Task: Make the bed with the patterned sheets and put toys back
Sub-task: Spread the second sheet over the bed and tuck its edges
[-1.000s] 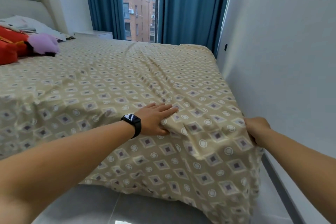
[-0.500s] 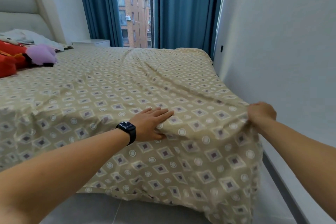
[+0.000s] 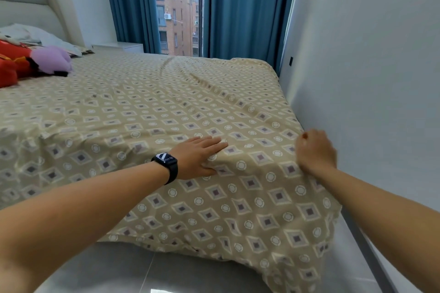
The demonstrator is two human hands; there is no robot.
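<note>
Now the right hand (image 3: 315, 152), fingers gripping the patterned sheet (image 3: 152, 112) at the bed's near-right corner, has risen, while the flat left hand (image 3: 198, 158) still pins it, so smoothing continues.

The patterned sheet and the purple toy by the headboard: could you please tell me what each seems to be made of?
The patterned sheet looks like thin woven fabric, perhaps cotton or a blend, matte with a slight sheen: it creases and drapes limply over the bed's edge. The purple toy looks like soft plush, going by its fuzzy, rounded surface.
</note>
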